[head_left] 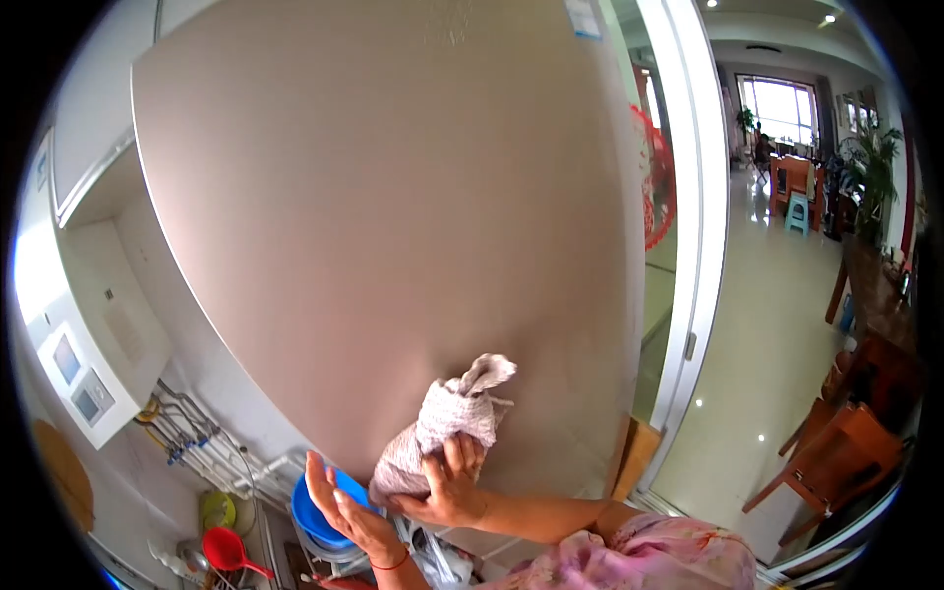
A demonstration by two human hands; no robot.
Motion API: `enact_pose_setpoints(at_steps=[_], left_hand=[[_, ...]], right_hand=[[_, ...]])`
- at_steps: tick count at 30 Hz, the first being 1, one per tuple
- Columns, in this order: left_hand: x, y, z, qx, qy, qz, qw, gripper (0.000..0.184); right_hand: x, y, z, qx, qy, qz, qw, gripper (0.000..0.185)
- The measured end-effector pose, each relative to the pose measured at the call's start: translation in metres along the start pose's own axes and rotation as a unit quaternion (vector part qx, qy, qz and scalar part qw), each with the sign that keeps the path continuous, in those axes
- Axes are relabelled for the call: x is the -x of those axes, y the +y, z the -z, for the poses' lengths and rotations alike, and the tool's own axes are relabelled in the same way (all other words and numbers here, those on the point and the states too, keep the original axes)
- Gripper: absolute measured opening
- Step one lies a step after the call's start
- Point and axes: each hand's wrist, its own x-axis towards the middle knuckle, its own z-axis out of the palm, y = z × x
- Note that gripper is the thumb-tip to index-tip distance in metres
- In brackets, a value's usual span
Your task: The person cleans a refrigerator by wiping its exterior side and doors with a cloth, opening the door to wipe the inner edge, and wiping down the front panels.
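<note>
My right hand grips a bunched, pale textured cloth, its fingers pressed into the folds. The cloth lies against the lower part of a tall, smooth beige panel, and one twisted end sticks up. Lower left of it, my left hand is held up with its fingers stretched out and nothing in it. A red string circles that wrist. Behind the left hand stands a blue basin, partly covered by the fingers.
A white wall unit with pipes hangs at the left. Below it are a red ladle-like scoop and a green bowl. At the right, a white door frame borders a tiled room with a wooden chair.
</note>
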Motion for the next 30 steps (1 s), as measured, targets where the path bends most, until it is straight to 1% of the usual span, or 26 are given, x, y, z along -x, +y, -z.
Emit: enact_pose_setpoints(at_steps=[1, 2, 4, 7, 8, 10, 12, 14, 16, 18, 20, 22, 23, 24, 26, 28, 30], left_hand=[[-0.003, -0.014, -0.001, 0.066, 0.005, 0.045, 0.997, 0.051], [-0.004, -0.02, -0.002, 0.103, 0.015, 0.08, 0.991, 0.051], [-0.005, -0.027, -0.006, 0.188, 0.012, 0.095, 0.978, 0.053], [-0.006, -0.028, -0.005, 0.112, -0.046, 0.162, 0.979, 0.058], [-0.003, -0.033, -0.002, 0.106, -0.068, 0.133, 0.983, 0.058], [0.004, -0.036, -0.002, 0.093, -0.111, 0.078, 0.986, 0.059], [0.005, -0.026, -0.009, 0.018, -0.1, 0.039, 0.994, 0.057], [0.008, -0.027, -0.009, -0.047, -0.099, 0.015, 0.994, 0.055], [0.011, -0.034, -0.008, -0.067, -0.087, 0.004, 0.994, 0.055], [0.01, -0.037, -0.01, -0.067, -0.083, 0.008, 0.994, 0.057], [0.007, -0.036, -0.011, -0.048, -0.082, 0.026, 0.995, 0.062], [0.005, -0.042, -0.011, -0.03, -0.078, 0.029, 0.996, 0.068], [0.004, -0.045, -0.01, -0.02, -0.078, 0.031, 0.996, 0.072], [0.003, -0.044, -0.009, -0.015, -0.088, 0.054, 0.995, 0.075], [0.001, -0.036, -0.009, 0.0, -0.108, 0.1, 0.989, 0.084], [-0.001, -0.032, -0.011, 0.026, -0.11, 0.1, 0.988, 0.084], [-0.003, -0.034, -0.01, 0.04, -0.115, 0.091, 0.988, 0.085]], right_hand=[[-0.001, 0.008, 0.001, 0.008, 0.005, 0.036, 0.999, 0.066], [-0.006, 0.015, 0.003, 0.004, 0.025, 0.074, 0.997, 0.063], [-0.017, 0.025, 0.012, -0.013, 0.013, 0.121, 0.992, 0.059], [-0.049, 0.047, 0.039, -0.017, -0.028, 0.217, 0.976, 0.058], [-0.062, 0.057, 0.049, -0.02, -0.053, 0.236, 0.97, 0.06], [-0.093, 0.076, 0.062, 0.0, -0.039, 0.271, 0.962, 0.061], [-0.135, 0.089, 0.082, 0.051, -0.036, 0.266, 0.962, 0.063], [-0.181, 0.111, 0.094, 0.068, 0.033, 0.263, 0.962, 0.066], [-0.233, 0.14, 0.109, 0.083, 0.128, 0.281, 0.947, 0.073], [-0.284, 0.169, 0.13, 0.12, 0.173, 0.218, 0.953, 0.083], [-0.325, 0.21, 0.143, 0.146, 0.193, 0.071, 0.968, 0.088], [-0.363, 0.232, 0.16, 0.112, 0.248, 0.003, 0.962, 0.087], [-0.374, 0.229, 0.163, 0.101, 0.266, -0.026, 0.958, 0.086], [-0.382, 0.223, 0.165, 0.091, 0.284, -0.054, 0.953, 0.086], [-0.39, 0.208, 0.16, 0.105, 0.284, -0.03, 0.953, 0.083], [-0.388, 0.172, 0.146, 0.102, 0.268, 0.002, 0.958, 0.081], [-0.389, 0.127, 0.125, 0.126, 0.267, 0.115, 0.949, 0.076]])
